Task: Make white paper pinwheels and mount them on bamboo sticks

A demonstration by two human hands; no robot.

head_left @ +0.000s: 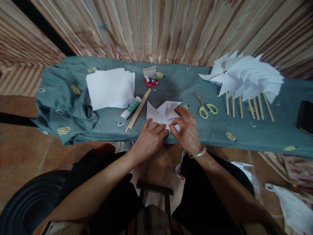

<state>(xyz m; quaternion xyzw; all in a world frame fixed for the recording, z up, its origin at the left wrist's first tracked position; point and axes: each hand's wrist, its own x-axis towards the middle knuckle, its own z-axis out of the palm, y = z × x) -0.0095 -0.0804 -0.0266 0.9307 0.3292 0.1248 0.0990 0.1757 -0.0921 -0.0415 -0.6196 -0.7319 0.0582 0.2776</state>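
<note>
White folded paper (163, 112), cut into pointed flaps, lies on the near edge of the teal cloth (186, 86), at the middle of the table. Its near corner is hidden under the fingers, so the fold there cannot be made out. The left hand (149, 138) has its fingers drawn narrow, tips pinched on the near left part of the paper. The right hand (187, 130) pinches the near right part with thumb and forefinger, its other fingers lying over the right flap. A silver bangle (198, 152) circles the right wrist.

Just left of the paper lie two wooden sticks (138, 109) side by side, with one glue stick (130, 107) touching them. Farther left is one stack of white sheets (110, 86). One small red box (151, 80) stands open beyond the sticks. One pair of green-handled scissors (205, 106) lies to the right. Far right, finished pinwheels (244, 76) overlap, showing about seven sticks. A dark object (305, 117) is cut off at the right edge.
</note>
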